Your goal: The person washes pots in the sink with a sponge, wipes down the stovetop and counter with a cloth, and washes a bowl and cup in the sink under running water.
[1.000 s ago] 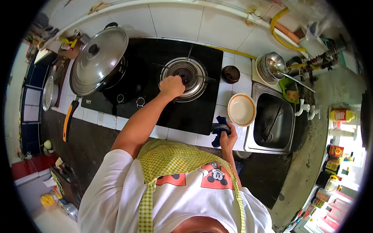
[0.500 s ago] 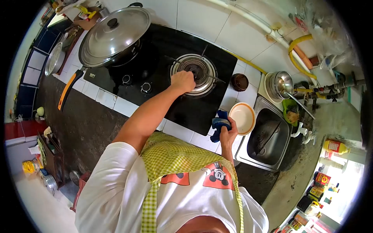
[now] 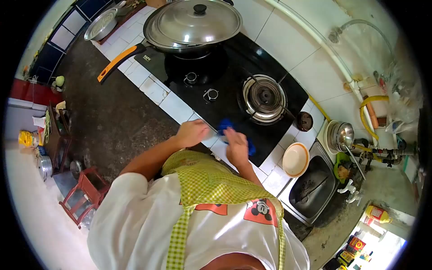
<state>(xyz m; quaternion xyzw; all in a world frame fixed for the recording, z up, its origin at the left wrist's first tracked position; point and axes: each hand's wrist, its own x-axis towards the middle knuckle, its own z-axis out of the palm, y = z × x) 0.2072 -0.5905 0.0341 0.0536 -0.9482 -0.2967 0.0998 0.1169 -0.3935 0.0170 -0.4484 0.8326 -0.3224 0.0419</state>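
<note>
Both hands have shifted: the left hand (image 3: 192, 133) from the burner (image 3: 265, 95) to the stove's (image 3: 234, 58) front edge, the right hand (image 3: 237, 146) with the cloth (image 3: 225, 124) from beside the bowl (image 3: 296, 160) to that edge. Cloth shows past both sides of the right fingers, which lie over it; blur hides whether either hand grips. Bowl sits beside the sink (image 3: 325, 193), which holds a dark utensil (image 3: 317, 184). Lid (image 3: 193, 24) hides the wok's (image 3: 191, 55) contents.
</note>
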